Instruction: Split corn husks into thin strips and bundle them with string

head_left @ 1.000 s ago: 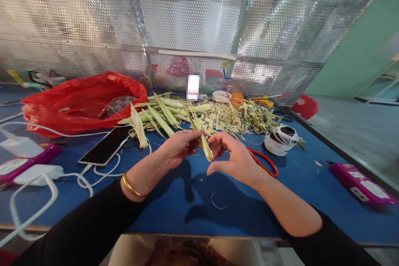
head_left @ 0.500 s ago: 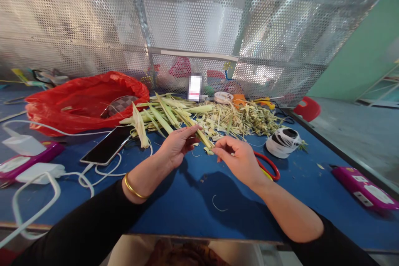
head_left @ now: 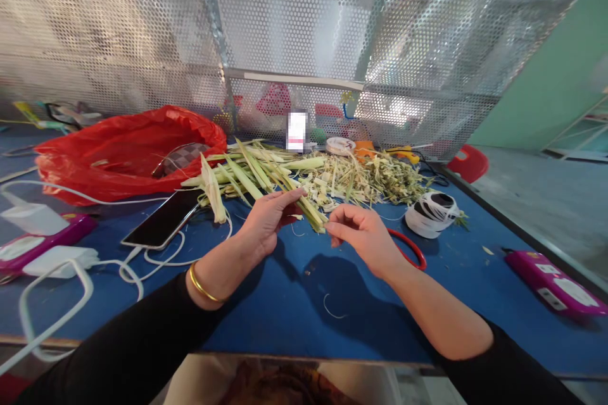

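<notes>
Holding leaf strips (head_left: 312, 212) between hands (head_left: 263, 221) | purple case (head_left: 558, 283): white markings (head_left: 547, 269) illegible

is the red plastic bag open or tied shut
Open: the red plastic bag has its mouth spread wide, with a checkered item showing inside.

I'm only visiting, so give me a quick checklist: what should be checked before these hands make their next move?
1. Left hand has a grip on the pale leaf strips: ok, thumb and fingers hold them.
2. Right hand has hold of the strips' near end: cannot tell; its fingertips are right at that end, but a firm pinch isn't clear.
3. Red handle fully in sight: not ok, the right hand and forearm hide part of it.
4. Black phone away from both hands: ok, it lies left of the left hand.
5. Roll of white strip apart from the right hand: ok, it sits to its right.
</notes>
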The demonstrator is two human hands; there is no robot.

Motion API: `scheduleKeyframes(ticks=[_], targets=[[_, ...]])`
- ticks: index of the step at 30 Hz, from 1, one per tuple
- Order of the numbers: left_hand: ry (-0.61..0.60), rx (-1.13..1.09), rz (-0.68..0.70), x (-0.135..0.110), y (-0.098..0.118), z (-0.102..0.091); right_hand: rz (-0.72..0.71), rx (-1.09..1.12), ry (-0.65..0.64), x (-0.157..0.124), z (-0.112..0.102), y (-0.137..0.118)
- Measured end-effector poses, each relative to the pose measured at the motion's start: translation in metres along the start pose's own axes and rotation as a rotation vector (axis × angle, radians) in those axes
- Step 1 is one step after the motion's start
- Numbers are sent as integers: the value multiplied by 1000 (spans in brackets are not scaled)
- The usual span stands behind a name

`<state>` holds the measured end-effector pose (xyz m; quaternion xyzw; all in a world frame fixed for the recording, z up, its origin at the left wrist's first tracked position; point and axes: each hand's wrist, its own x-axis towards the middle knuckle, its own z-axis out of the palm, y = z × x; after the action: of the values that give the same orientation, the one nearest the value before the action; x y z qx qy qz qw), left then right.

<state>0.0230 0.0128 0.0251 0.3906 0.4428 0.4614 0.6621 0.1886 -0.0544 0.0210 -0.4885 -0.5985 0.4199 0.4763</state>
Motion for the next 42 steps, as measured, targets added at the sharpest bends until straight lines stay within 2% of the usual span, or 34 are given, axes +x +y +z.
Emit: scheduleKeyframes(ticks=[3,9,13,17,22,24,31,42], targets=[[-24,-36,15,0,-1,0,64,92,-55,1,-1,0],[-100,-3,20,-1,-5,1,187,128,-88,2,3,3],[-125,12,-14,-1,-6,2,189,160,-86,3,7,8],[-169,-38,-58,0,-6,2,156,140,-17,3,7,8],[-183,-172,-57,4,-4,-1,270,173,-157,1,9,6],[-200,-189,-49,4,-3,-1,291,182,-155,0,11,7],[-210,-173,-23,3,-3,1,225,174,-81,-1,13,11],[-175,-217,0,6,0,-1,221,79,-145,0,8,7]])
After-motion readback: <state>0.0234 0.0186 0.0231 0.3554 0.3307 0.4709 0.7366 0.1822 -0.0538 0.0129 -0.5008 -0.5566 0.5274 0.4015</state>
